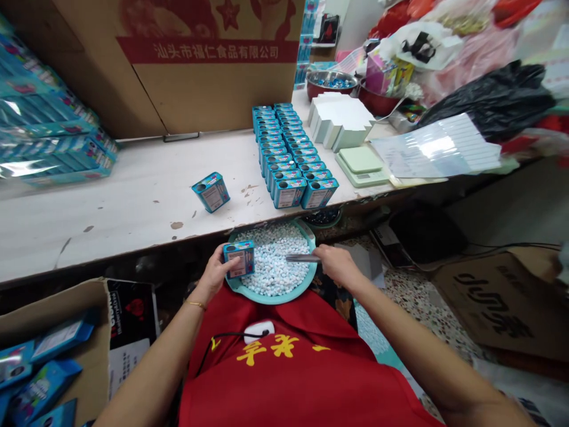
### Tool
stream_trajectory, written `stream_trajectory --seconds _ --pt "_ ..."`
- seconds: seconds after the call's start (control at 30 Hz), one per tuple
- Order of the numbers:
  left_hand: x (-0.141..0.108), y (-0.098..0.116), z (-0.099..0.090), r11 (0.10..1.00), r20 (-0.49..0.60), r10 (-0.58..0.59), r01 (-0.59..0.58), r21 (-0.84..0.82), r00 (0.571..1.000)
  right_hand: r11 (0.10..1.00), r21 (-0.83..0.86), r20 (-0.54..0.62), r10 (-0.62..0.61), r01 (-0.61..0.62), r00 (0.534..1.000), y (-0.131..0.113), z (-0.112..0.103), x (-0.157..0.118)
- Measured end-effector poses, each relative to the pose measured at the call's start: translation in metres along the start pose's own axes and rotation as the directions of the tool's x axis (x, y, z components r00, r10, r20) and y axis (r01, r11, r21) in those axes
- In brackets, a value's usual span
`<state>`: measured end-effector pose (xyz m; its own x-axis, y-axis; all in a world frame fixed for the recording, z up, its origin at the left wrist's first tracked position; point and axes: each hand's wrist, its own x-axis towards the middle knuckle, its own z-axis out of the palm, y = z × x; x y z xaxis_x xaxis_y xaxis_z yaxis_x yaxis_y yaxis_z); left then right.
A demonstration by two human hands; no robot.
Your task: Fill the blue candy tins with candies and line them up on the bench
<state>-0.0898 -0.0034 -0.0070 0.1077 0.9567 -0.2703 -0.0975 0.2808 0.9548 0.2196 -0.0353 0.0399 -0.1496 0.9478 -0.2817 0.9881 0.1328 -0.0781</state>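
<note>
1 blue box (246, 258) sits in left hand (217, 271), 1 metal utensil (301, 258) in right hand (336, 264).

Left hand (215, 271) grips blue box (245, 254); right hand (336, 264), metal tool (300, 258) (above pellets (276, 281)).

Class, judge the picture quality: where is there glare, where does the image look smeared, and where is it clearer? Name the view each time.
Head view: white glare on the plastic sheet, right, and on the wrapped packs, left; head view: those packs look smeared towards the edge; head view: the left hand, its box and the right hand look clearer.
</note>
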Motion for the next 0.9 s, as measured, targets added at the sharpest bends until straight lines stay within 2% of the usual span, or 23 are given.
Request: stream_trajectory --seconds 0.1,0.2,0.3,0.43,0.53,0.67,0.8,0.9 --pt "0.005 -0.016 0.009 0.980 0.023 -0.113 0.115 -0.160 0.993 0.996 0.084 -0.036 -0.013 0.016 0.999 -0.020 0.050 0.015" --pt "0.009 -0.028 0.026 0.962 0.060 -0.144 0.154 -0.225 0.988 0.974 0.225 -0.122 0.024 0.004 0.992 -0.050 0.084 0.038" --pt "0.007 -0.026 0.034 0.954 0.090 -0.148 0.166 -0.249 0.985 0.920 0.392 -0.166 0.093 -0.021 0.982 -0.059 0.101 0.051" --pt "-0.003 -0.011 0.022 0.967 0.054 -0.096 0.106 -0.231 0.994 0.811 0.585 -0.206 0.130 0.015 0.970 -0.041 0.108 0.052" --pt "-0.009 -0.004 0.003 0.994 -0.027 0.002 -0.005 -0.105 1.000 0.753 0.654 -0.235 0.111 0.073 0.966 -0.028 0.099 0.048" --pt "-0.009 -0.002 -0.012 0.979 -0.060 0.134 -0.123 0.162 0.989 0.710 0.683 -0.292 0.051 0.171 0.955 -0.020 0.068 0.039" --pt "-0.007 -0.003 -0.004 0.916 0.004 0.213 -0.201 0.346 0.977 0.703 0.661 -0.353 -0.020 0.264 0.935 -0.021 0.026 0.031" --pt "-0.006 -0.002 0.008 0.872 0.055 0.248 -0.247 0.422 0.967 0.766 0.570 -0.340 -0.109 0.297 0.934 -0.030 -0.003 0.027"
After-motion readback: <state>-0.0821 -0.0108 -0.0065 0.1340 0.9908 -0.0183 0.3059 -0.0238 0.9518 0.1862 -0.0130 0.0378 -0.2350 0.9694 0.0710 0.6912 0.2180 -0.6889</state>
